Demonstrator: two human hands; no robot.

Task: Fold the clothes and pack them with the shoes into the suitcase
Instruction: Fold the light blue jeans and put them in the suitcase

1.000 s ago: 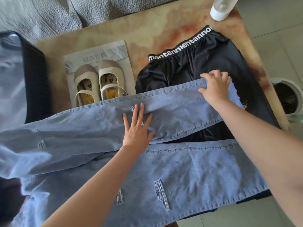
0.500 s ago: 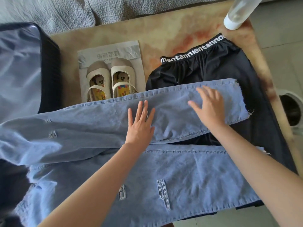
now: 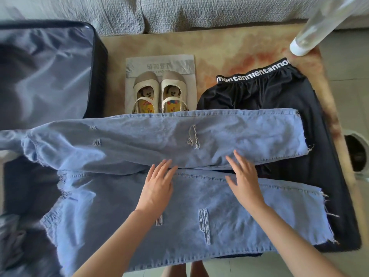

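Two flat hands lie on the pale blue jeans [image 3: 239, 132]: we see the left hand [image 3: 157, 188] and the right hand [image 3: 245, 186] a little apart, fingers straight and spread, palms down near the gap between the two legs, gripping nothing. The jeans stretch sideways across the table [image 3: 199, 45], hems to the right over a black garment [image 3: 279, 96] with a lettered waistband, waist end running off left over the open suitcase [image 3: 99, 76], where blur keeps us from telling just how it lies. We judge the folding of the jeans to be at its start, the legs spread flat and not yet laid one upon the other. Next, we think, one leg wants bringing over the other with seams matched, then the length doubling over; the limp denim will need both hands to keep from bunching. The shoes [image 3: 146, 82] stand side by side on a grey printed sheet [image 3: 159, 62] just beyond the far leg, which covers their heels. The table is mottled tan and rust; a grey sofa [image 3: 199, 11] lies behind it, a clear bottle [image 3: 311, 31] is at its far right corner, and pale floor tiles [image 3: 343, 76] with a round white-rimmed container [image 3: 357, 154] show to the right.
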